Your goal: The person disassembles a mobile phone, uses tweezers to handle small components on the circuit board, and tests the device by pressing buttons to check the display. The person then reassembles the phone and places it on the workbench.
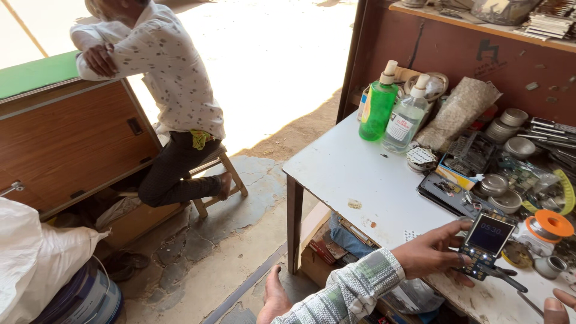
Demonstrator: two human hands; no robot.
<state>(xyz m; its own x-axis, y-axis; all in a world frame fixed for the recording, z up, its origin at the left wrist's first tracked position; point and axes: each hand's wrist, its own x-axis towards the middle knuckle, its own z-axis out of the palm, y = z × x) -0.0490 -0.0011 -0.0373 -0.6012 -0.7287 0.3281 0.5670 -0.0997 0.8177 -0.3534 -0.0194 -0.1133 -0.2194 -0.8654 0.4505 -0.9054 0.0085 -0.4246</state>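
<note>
My left hand (429, 252) reaches over the front edge of the white table (354, 174) and is closed around a small keypad phone (487, 243) with a lit screen. The phone is tilted upright just above the tabletop. A dark pair of tweezers (510, 279) lies under the phone. Only the fingertips of my right hand (559, 306) show at the bottom right corner, close to a thin metal tool (530, 303) on the table. Whether they hold anything is hidden. My striped sleeve (348, 291) and bare foot (275, 297) are below.
A green bottle (378, 108), a clear bottle (405, 120), a plastic bag (457, 111), metal tins (507, 126), a dark tray (450, 195) and an orange-topped spool (549, 225) crowd the table's far side. Another person (162, 78) sits on a stool beside a wooden cabinet (66, 144). A white sack (36, 258) lies left.
</note>
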